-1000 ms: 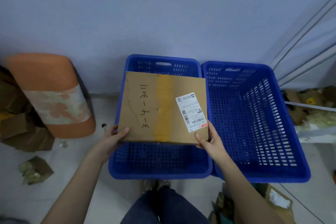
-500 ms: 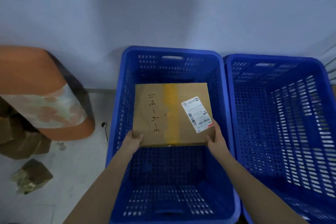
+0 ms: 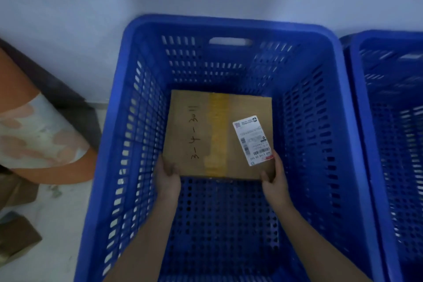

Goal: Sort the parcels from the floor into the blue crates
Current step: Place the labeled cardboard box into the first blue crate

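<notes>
We hold the cardboard parcel flat, deep inside the left blue crate, just ahead of both hands. Left hand grips its near left corner, right hand the near right, thumbs on top. Whether it rests on the crate floor is unclear.

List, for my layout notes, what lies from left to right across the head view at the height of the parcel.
Orange roll → left crate wall → left hand → parcel → right hand → second crate.
</notes>
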Available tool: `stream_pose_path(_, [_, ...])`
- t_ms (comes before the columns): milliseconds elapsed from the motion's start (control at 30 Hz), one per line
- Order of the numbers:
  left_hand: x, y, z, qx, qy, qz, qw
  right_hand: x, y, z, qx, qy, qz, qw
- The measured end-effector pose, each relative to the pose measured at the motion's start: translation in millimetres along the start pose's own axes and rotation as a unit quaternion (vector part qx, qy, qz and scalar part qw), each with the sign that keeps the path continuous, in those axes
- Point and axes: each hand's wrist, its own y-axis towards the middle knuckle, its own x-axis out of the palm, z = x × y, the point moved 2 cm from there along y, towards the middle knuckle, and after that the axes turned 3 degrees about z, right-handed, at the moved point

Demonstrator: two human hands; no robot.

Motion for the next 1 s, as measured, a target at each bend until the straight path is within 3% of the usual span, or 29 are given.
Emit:
stream_pose_path(200, [11,36,10,0.038,0.004,0.014,0.999,21,37,-4,0.015,0.009,0.012,1.000])
stream_pose_path(400, [21,51,9,0.035,0.088,0.029,0.995,29,53,-6,0.067,0.008,-0.013,0.998])
stream_pose_path(600, [19,56,30,-0.061,0.197,0.014,0.979,14,54,-21,0.064,-0.061,-0.066,0.994])
stream_pose_path(733, [14,43,63,-0.118,0.290,-0.054,0.948,-3,43,-39,0.036,-0.090,-0.082,0.992])
stream_pose_path(867, [6,15,98,-0.036,0.313,-0.101,0.944,-23,24,-64,0.049,-0.096,-0.085,0.991])
stream_pose_path(1000, [-3,-47,120,0.114,0.321,-0.156,0.927,-38,-9,-87,0.035,-0.102,-0.074,0.991])
